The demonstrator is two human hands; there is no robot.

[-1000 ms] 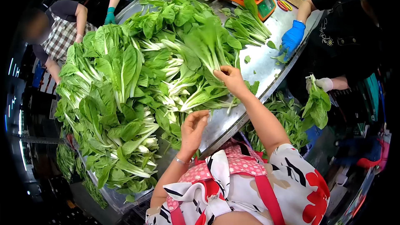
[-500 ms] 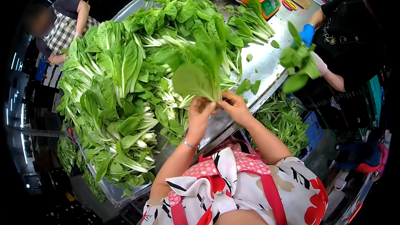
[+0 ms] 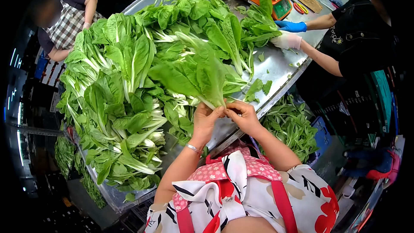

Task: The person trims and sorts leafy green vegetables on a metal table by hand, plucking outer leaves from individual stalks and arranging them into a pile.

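A bunch of leafy greens (image 3: 206, 75) stands up from between my hands, its broad leaves fanned out away from me and its pale stem ends low. My left hand (image 3: 206, 123) is closed round the stem base. Fingertips of my right hand (image 3: 244, 118) pinch at the same base from the other side, touching my left thumb. Whether the right fingers hold a separate stalk or leaf is hidden. Just beyond and to the left lies a big heap of the same greens (image 3: 129, 69), with white stems showing.
The metal table (image 3: 276, 71) has loose leaves on it. An orange scale (image 3: 282, 8) bears greens; scissors (image 3: 300, 8) lie beside it. A co-worker's blue-gloved hand (image 3: 293, 26) and white-gloved hand (image 3: 286, 41) touch greens at right. Another person (image 3: 71, 21) stands left. Greens (image 3: 291, 129) fill a crate below.
The bunch in my hands has tilted left and its leaves have spread; my hands stay almost in place. The co-worker's gloved hands moved left with greens to the pile by the scale.
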